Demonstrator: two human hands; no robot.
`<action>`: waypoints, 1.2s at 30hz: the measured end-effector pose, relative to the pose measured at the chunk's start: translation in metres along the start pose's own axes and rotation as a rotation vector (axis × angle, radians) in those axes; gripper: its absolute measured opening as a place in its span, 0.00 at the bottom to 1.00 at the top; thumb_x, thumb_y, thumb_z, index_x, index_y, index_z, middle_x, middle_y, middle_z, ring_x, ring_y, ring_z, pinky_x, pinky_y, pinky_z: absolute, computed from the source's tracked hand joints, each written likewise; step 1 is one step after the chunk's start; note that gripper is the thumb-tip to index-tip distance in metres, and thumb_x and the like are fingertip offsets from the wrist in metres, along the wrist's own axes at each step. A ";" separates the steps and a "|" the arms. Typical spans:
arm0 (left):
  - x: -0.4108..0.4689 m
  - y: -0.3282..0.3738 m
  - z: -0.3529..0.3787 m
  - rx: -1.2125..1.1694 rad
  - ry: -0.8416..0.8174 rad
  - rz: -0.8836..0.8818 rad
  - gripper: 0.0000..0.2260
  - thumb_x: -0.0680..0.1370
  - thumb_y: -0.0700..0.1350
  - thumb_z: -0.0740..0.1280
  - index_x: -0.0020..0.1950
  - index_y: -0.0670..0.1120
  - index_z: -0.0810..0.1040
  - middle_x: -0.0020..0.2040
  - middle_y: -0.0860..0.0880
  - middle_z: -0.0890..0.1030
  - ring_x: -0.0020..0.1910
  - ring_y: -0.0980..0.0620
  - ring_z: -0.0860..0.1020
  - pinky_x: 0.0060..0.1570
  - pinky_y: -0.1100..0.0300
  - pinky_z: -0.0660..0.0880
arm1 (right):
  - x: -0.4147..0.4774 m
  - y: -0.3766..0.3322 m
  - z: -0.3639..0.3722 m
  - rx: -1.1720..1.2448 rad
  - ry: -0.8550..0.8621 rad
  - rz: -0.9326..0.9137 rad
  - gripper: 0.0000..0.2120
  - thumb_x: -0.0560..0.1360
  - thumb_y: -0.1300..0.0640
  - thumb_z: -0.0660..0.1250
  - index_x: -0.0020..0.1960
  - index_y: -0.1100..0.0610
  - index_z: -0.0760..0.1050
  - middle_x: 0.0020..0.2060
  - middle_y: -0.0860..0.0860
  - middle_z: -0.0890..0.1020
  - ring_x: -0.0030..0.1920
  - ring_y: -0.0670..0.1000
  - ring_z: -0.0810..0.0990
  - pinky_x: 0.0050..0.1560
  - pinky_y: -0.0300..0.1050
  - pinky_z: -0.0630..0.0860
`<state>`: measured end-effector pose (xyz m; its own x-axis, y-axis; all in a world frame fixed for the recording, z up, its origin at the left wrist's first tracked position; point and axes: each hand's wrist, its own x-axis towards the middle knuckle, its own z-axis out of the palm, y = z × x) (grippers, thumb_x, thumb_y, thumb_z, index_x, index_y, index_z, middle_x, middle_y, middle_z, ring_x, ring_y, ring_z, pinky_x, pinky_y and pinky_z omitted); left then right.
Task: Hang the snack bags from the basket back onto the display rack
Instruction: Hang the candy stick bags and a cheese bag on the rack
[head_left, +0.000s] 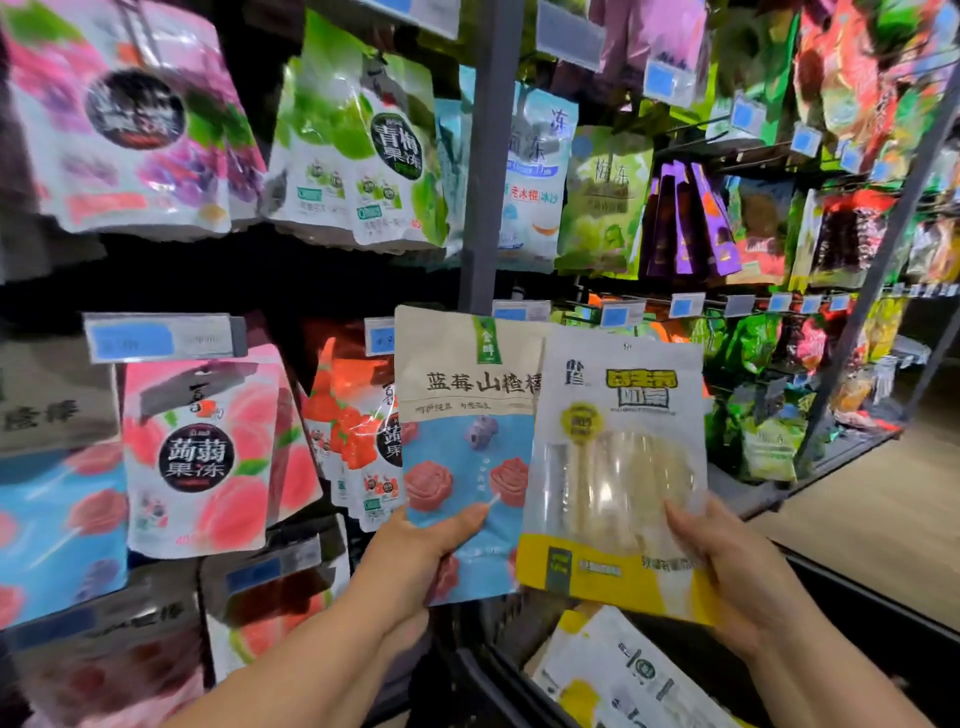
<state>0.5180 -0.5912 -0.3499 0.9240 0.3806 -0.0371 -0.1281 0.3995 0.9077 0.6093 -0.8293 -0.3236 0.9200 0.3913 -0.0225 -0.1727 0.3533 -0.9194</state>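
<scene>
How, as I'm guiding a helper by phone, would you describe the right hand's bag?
Find the rack's grey upright post; just below it two bags are held side by side. The right hand holds the white bag. Unlike the beige-and-blue bag in the left hand, it has a clear window showing pale sticks and a yellow bottom band.

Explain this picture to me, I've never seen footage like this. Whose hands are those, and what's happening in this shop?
There is no machine here. One camera worn on a person's head looks forward and down at their own two hands. The left hand grips a blue and beige bag printed with rose shapes. The right hand grips a white and yellow bag with a clear window. Below them is a dark basket holding a third bag. Ahead, a display rack carries many hanging snack bags, such as a pink peach bag.
</scene>
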 end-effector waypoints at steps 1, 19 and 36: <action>-0.003 0.004 -0.003 0.000 -0.006 0.007 0.19 0.64 0.40 0.74 0.55 0.40 0.83 0.52 0.40 0.85 0.51 0.39 0.84 0.58 0.41 0.77 | -0.001 0.001 0.009 -0.006 -0.013 -0.003 0.18 0.71 0.59 0.63 0.61 0.55 0.77 0.52 0.61 0.85 0.46 0.61 0.85 0.48 0.64 0.80; -0.101 0.089 -0.146 0.004 0.230 0.140 0.19 0.71 0.43 0.69 0.61 0.39 0.79 0.53 0.41 0.85 0.47 0.45 0.85 0.39 0.54 0.82 | 0.013 0.096 0.205 -0.003 -0.369 0.221 0.13 0.82 0.60 0.58 0.62 0.58 0.76 0.53 0.62 0.84 0.50 0.63 0.85 0.43 0.62 0.83; -0.160 0.134 -0.202 0.188 0.388 0.047 0.13 0.72 0.44 0.73 0.56 0.43 0.81 0.49 0.42 0.86 0.45 0.47 0.85 0.42 0.55 0.82 | -0.038 0.129 0.306 -0.411 -0.488 -0.194 0.09 0.81 0.57 0.63 0.50 0.44 0.77 0.49 0.44 0.83 0.50 0.45 0.81 0.52 0.44 0.78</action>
<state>0.2800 -0.4304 -0.3062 0.7105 0.6941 -0.1156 -0.0659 0.2292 0.9711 0.4447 -0.5383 -0.3212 0.6397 0.7268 0.2502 0.2170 0.1415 -0.9659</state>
